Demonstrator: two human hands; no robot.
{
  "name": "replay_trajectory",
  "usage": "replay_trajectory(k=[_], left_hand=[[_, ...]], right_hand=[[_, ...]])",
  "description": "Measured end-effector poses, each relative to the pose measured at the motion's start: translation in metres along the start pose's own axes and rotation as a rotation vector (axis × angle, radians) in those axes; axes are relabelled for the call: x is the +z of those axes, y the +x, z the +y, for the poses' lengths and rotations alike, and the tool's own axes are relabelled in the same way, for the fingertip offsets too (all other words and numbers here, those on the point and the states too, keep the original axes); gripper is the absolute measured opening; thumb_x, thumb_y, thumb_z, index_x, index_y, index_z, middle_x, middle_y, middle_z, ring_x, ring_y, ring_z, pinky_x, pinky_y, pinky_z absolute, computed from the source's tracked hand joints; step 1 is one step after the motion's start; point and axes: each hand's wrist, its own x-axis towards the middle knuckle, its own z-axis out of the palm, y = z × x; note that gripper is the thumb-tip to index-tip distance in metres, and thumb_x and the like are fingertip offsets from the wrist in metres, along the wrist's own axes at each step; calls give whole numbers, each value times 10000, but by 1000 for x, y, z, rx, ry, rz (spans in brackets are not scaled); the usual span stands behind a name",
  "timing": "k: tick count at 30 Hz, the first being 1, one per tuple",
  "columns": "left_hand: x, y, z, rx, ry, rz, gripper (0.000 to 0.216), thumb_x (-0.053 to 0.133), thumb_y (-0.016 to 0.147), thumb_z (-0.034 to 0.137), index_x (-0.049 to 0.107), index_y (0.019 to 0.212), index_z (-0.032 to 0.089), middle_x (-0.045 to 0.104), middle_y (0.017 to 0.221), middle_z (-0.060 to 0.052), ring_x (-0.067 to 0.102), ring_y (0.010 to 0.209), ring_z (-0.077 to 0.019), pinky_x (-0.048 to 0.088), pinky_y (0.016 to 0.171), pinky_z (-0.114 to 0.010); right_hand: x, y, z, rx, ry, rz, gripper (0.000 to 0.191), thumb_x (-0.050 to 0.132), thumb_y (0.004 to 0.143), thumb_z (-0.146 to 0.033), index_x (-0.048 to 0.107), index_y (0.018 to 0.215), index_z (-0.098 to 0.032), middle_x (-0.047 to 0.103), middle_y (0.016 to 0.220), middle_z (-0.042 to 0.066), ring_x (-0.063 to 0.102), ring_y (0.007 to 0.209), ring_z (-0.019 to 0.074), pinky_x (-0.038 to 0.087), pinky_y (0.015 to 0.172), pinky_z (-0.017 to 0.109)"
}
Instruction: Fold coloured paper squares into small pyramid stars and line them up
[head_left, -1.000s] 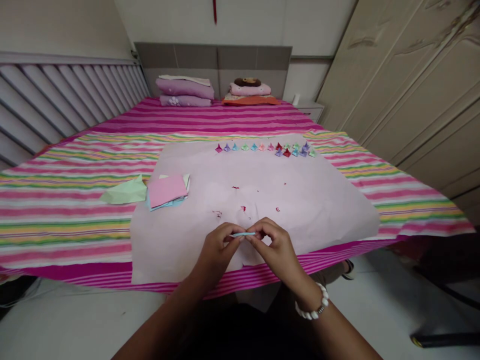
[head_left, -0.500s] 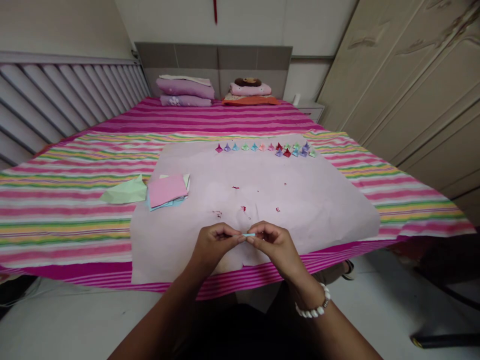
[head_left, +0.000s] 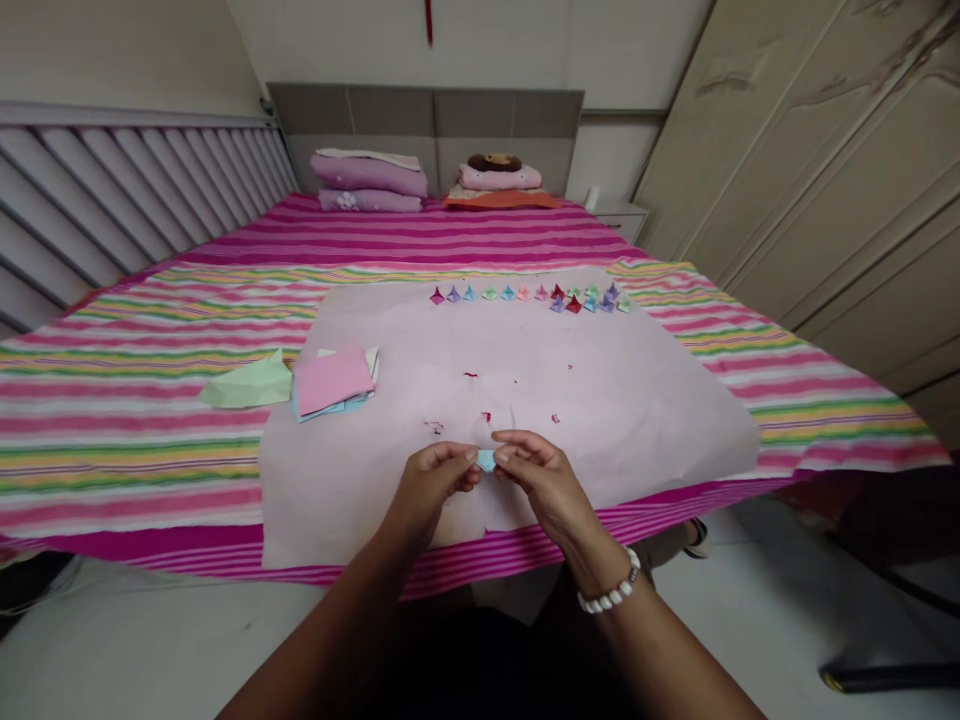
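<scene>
A small light-blue folded paper piece (head_left: 486,459) is pinched between both my hands, just above the near part of a large pale pink sheet (head_left: 637,400) spread on the bed. My left hand (head_left: 435,482) grips its left side with closed fingers. My right hand (head_left: 536,478), with a white bead bracelet on the wrist, pinches its right side. A row of several tiny folded paper shapes (head_left: 532,296) in mixed colours lies along the sheet's far edge. A stack of square papers (head_left: 334,381), pink on top, lies at the sheet's left edge.
A pale green folded sheet (head_left: 247,383) lies on the striped bedcover (head_left: 112,400) left of the stack. Tiny red paper scraps (head_left: 486,416) dot the sheet's middle. Pillows (head_left: 371,180) rest at the headboard. A wardrobe (head_left: 825,170) stands to the right.
Both hands have lifted slightly away from me. The blue paper, edge-on as a thin strip before, now shows a broader face between the fingertips.
</scene>
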Motion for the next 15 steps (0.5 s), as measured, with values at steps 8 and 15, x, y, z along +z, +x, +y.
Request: replay_trajectory(k=[8,15], left_hand=[[-5,2,-3,393,316,61,220,677,770,339,672,917,176,667,870,-48,635,827,-177,510,722,-296],[-10,9,5,684,655,-70,96,652,805,214,722,869,229,632,876,-37,595,836,-162,477,728,-278]], right_hand=[[-2,6,2,45,46,-4,224,836,594,-330,757,743,-183,674,615,6,563,574,123,473,617,279],[-4,15,6,58,85,-20,189,822,624,-304,753,737,-169,669,606,-2,557,565,100,443,600,238]])
